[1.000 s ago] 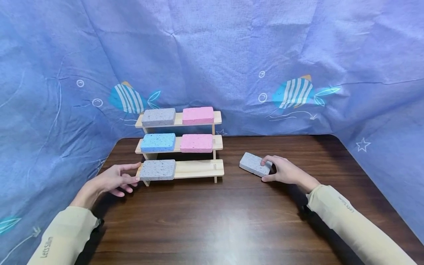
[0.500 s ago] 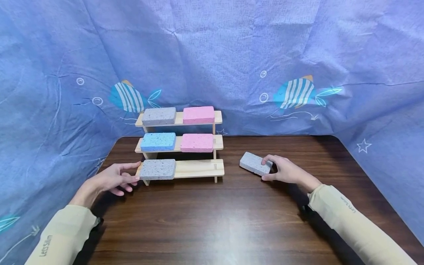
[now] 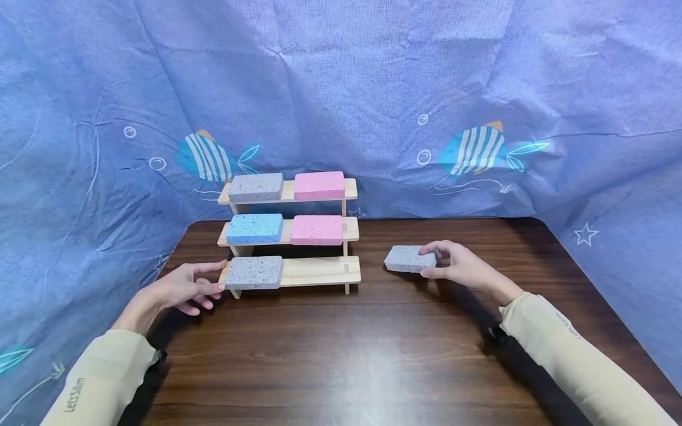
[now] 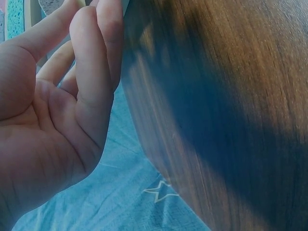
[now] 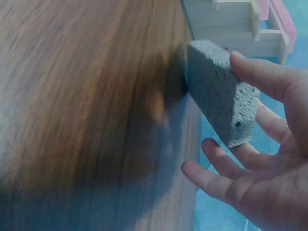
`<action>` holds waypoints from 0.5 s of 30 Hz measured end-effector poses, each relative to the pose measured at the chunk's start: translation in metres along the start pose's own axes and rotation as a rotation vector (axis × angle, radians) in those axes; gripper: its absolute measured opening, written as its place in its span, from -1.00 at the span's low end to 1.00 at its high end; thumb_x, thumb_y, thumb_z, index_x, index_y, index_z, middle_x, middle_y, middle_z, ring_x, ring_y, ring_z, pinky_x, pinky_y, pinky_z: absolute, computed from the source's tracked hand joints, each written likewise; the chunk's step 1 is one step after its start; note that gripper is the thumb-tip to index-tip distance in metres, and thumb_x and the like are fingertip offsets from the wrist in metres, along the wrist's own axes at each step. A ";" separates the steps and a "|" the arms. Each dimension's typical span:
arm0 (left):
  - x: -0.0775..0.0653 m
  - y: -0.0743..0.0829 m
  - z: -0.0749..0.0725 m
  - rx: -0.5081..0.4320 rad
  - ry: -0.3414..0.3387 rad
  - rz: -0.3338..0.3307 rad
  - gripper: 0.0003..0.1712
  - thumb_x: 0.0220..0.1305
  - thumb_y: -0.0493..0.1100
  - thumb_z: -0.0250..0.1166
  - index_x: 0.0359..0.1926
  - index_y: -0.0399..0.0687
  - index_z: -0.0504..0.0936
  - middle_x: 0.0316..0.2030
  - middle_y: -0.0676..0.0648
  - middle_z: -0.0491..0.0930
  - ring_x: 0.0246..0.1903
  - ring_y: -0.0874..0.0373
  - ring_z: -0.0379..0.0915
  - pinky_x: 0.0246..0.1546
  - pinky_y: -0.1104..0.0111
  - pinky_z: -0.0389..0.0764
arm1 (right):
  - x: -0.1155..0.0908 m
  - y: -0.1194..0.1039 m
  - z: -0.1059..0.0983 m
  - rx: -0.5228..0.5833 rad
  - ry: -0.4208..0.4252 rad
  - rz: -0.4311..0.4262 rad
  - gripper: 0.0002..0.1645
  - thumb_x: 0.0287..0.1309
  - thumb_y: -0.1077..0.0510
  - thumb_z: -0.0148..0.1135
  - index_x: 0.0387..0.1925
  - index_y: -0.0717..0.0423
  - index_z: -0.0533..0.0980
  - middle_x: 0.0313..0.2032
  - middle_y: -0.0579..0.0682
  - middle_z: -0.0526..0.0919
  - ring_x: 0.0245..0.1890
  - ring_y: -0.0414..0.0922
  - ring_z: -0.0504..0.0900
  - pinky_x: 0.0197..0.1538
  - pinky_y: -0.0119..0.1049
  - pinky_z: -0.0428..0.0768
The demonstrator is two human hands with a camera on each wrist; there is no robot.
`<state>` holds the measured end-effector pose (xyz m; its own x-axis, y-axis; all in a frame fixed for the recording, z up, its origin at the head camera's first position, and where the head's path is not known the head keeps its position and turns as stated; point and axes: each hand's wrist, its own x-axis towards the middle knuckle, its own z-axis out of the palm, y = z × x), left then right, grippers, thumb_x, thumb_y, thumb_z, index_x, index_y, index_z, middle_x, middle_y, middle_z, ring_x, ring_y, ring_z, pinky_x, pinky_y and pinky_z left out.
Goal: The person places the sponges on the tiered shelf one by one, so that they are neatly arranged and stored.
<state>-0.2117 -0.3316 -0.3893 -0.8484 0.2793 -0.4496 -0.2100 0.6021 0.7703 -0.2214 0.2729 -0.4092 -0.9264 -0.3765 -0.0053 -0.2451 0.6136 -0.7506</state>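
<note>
In the head view my right hand pinches a grey speckled sponge by its right end, right of a three-tier wooden stand. The right wrist view shows this sponge between thumb and fingers, tilted, with other fingers spread below it. My left hand holds the left end of the stand's bottom shelf between thumb and index finger, beside another grey sponge lying there. The left wrist view shows the left hand, its fingertips partly cut off at the top edge.
On the middle shelf lie a blue sponge and a pink sponge. The top shelf bears a grey sponge and a pink sponge. A blue fish-print cloth hangs behind the brown wooden table.
The right hand has lifted the grey sponge's near side slightly and turned it, so its long edge now runs more level across the view. The left hand and the stand stay put.
</note>
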 end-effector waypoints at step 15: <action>0.000 0.002 0.001 0.006 0.007 -0.019 -0.04 0.39 -0.06 0.36 0.61 -0.04 0.00 -0.22 -0.18 0.71 -0.39 0.05 0.67 -0.52 0.22 0.68 | 0.004 -0.022 -0.009 0.056 0.102 -0.032 -0.33 0.12 -0.01 0.55 0.21 0.07 0.50 -0.06 0.06 0.66 0.02 0.04 0.60 -0.03 -0.16 0.53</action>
<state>-0.2114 -0.3300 -0.3881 -0.8479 0.2622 -0.4608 -0.2234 0.6116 0.7590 -0.2226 0.2639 -0.3869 -0.9434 -0.3208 0.0845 -0.2613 0.5616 -0.7851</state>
